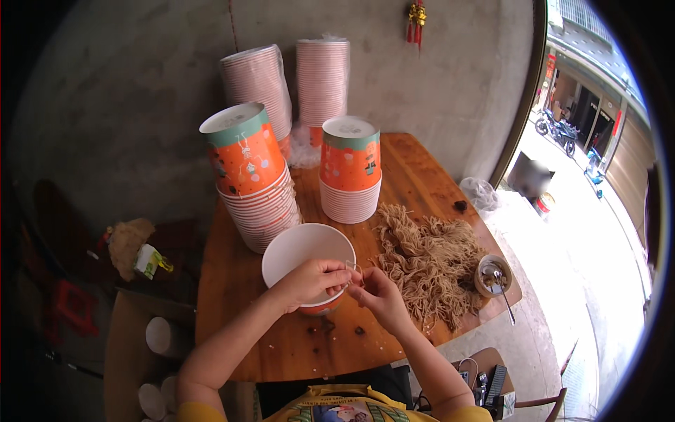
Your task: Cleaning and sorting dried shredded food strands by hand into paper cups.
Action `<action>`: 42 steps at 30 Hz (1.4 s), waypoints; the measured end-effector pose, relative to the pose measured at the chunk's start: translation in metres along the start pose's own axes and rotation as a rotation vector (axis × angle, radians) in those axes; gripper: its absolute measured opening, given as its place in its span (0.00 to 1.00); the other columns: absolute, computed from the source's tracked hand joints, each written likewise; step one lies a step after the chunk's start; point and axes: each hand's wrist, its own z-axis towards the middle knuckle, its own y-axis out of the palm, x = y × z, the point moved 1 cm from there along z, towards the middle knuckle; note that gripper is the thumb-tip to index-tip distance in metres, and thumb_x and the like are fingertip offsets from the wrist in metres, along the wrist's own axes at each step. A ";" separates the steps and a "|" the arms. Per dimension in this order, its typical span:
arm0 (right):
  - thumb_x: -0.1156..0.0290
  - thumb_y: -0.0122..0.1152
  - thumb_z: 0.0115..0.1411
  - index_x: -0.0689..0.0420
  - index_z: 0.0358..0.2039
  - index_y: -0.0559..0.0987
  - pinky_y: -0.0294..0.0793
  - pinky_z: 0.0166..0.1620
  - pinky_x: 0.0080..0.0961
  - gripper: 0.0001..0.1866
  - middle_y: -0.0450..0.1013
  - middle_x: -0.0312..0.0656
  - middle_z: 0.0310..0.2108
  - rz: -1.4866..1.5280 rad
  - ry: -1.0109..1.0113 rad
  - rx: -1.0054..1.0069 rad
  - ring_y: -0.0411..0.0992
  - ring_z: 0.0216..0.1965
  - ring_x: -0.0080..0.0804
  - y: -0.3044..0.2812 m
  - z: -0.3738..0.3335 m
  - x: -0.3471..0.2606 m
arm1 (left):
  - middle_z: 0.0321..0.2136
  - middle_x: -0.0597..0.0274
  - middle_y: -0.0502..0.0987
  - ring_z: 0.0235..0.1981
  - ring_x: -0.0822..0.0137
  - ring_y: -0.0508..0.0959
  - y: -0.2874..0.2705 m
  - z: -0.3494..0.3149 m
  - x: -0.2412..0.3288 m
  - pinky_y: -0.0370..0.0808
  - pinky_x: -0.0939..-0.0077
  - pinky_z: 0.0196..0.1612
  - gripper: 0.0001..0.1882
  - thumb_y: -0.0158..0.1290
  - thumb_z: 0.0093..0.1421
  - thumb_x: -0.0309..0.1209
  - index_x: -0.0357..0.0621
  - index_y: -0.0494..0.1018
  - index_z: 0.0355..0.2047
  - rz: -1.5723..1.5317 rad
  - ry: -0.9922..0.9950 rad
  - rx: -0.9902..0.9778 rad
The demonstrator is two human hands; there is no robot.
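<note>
In front of me on the table stands a white paper bucket [309, 243] with an orange outside, its open mouth facing up. My left hand [320, 278] is over its right rim, thumb and fingers pinched together. My right hand [380, 292] meets it just right of the rim, fingers also pinched. Between the fingertips a thin, pale loop [354, 266] shows, like a bit of cord or wire; its kind is too small to tell. To the right of my hands lies a loose heap of tan cords [432, 267].
Upside-down orange bucket stacks [246, 151] [351, 158] stand behind, with plastic-wrapped stacks [256, 84] [323, 84] against the wall. A small tub [485, 285] holding a metal utensil sits at the table's right edge. Left below is a cardboard box [130, 337] with white cups [160, 335].
</note>
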 end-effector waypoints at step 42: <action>0.68 0.59 0.61 0.56 0.53 0.66 0.75 0.28 0.20 0.21 0.71 0.38 0.36 0.164 -0.044 0.184 0.71 0.32 0.22 -0.012 -0.013 -0.024 | 0.35 0.61 0.72 0.36 0.71 0.75 0.000 -0.005 0.005 0.74 0.78 0.42 0.11 0.51 0.59 0.20 0.39 0.66 0.43 -0.315 -0.125 0.029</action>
